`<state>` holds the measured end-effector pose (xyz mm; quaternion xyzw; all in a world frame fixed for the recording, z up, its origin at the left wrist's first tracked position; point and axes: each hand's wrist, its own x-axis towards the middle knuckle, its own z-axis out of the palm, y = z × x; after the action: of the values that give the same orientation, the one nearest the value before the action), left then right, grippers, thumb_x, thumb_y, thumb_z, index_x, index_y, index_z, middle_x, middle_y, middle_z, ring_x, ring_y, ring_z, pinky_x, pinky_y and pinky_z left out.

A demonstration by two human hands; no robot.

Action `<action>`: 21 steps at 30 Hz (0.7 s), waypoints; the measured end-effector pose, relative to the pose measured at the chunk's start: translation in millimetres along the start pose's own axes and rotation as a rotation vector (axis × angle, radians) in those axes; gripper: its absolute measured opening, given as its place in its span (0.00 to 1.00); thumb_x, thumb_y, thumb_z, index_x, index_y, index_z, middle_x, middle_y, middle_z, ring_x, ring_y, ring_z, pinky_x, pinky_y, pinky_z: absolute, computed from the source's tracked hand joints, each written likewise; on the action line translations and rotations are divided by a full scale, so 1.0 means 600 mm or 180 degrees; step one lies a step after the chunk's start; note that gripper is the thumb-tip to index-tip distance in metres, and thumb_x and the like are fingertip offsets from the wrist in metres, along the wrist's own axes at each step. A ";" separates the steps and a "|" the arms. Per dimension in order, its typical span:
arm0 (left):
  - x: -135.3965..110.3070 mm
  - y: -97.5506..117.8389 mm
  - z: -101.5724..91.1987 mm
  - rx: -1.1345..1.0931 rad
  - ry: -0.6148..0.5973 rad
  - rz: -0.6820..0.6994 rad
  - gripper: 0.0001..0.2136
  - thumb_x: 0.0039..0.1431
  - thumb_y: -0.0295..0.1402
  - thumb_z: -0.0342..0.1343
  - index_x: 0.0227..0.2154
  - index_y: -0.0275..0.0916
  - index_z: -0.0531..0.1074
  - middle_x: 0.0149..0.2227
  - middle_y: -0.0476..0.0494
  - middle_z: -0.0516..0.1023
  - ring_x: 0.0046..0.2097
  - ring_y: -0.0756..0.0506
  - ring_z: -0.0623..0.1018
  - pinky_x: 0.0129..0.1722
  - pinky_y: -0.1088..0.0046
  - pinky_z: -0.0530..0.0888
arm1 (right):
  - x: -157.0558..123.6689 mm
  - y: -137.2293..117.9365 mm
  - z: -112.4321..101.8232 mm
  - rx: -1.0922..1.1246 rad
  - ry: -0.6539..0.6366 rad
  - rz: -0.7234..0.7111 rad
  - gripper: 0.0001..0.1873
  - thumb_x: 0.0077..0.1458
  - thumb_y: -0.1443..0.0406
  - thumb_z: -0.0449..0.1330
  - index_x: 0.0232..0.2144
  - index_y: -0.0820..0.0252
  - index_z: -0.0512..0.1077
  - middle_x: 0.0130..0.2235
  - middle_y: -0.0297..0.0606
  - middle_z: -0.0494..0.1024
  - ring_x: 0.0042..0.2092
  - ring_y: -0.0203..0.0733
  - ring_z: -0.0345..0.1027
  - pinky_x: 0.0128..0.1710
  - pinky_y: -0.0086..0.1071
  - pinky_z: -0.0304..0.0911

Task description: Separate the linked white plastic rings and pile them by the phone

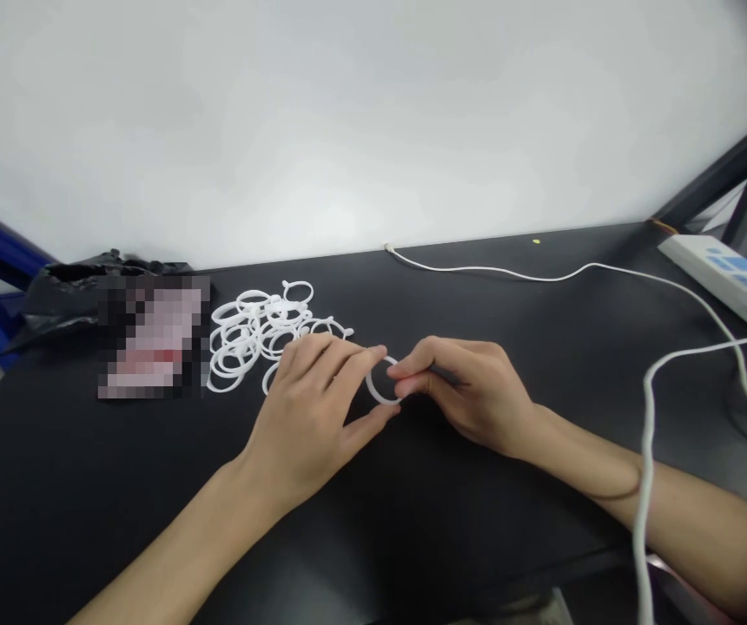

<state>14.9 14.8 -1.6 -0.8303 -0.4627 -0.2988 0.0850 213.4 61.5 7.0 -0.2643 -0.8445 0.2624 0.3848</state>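
Between my two hands, above the black table, is a white plastic ring (372, 391). My left hand (318, 399) steadies it from the left, with the index fingertip at its top and the thumb near its lower edge. My right hand (478, 391) pinches the ring's right side between thumb and forefinger, hiding that part. Just behind my left hand lies a loose heap of similar white rings (257, 325), several with small knobs on their rims. The left hand's fingers cover some of the heap.
Left of the heap lies a blurred-out flat item (158, 338), with a black plastic bag (61, 291) behind it. White cable (510, 273) runs across the table (543, 321) and passes over my right forearm. A white device with blue panels (716, 260) stands at right.
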 end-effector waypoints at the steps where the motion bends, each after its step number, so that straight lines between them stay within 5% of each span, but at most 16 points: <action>1: 0.001 0.000 0.001 -0.0050 -0.0013 -0.0025 0.14 0.62 0.37 0.57 0.47 0.36 0.70 0.41 0.41 0.78 0.45 0.41 0.72 0.49 0.60 0.69 | 0.001 0.002 0.000 0.0017 -0.0027 -0.0009 0.04 0.60 0.70 0.60 0.32 0.58 0.72 0.32 0.30 0.81 0.32 0.31 0.75 0.34 0.22 0.68; 4: 0.003 0.000 0.000 -0.0170 -0.0032 -0.0138 0.13 0.61 0.37 0.57 0.45 0.36 0.70 0.40 0.41 0.77 0.46 0.41 0.72 0.49 0.60 0.70 | 0.004 0.010 -0.002 0.0028 -0.0197 0.0053 0.02 0.61 0.66 0.60 0.37 0.57 0.73 0.35 0.32 0.81 0.34 0.32 0.76 0.36 0.23 0.69; 9: 0.007 -0.020 -0.010 0.0085 -0.0187 -0.0671 0.15 0.62 0.34 0.55 0.50 0.37 0.67 0.47 0.37 0.74 0.50 0.38 0.70 0.52 0.54 0.69 | 0.011 0.022 -0.010 -0.0349 -0.0273 0.0495 0.15 0.63 0.61 0.58 0.52 0.54 0.67 0.40 0.36 0.79 0.38 0.36 0.75 0.39 0.31 0.72; 14: 0.010 -0.054 -0.015 0.0366 -0.0272 -0.1233 0.18 0.62 0.35 0.54 0.54 0.38 0.66 0.53 0.35 0.71 0.54 0.34 0.67 0.53 0.49 0.67 | 0.018 0.037 -0.016 -0.0717 -0.0253 0.0592 0.11 0.64 0.63 0.56 0.48 0.56 0.69 0.40 0.39 0.77 0.41 0.41 0.72 0.42 0.37 0.71; 21: 0.015 -0.079 -0.022 0.0449 -0.0317 -0.1490 0.21 0.63 0.38 0.53 0.57 0.37 0.64 0.55 0.33 0.70 0.56 0.32 0.66 0.55 0.46 0.66 | 0.029 0.040 -0.016 -0.0733 -0.0521 0.0573 0.06 0.64 0.65 0.56 0.42 0.57 0.71 0.39 0.40 0.78 0.40 0.44 0.70 0.43 0.43 0.69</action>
<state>-25.8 42.0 7.6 -0.7062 -0.6658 -0.2360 0.0483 216.8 92.5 5.9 -0.3590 -0.8705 0.2180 0.2568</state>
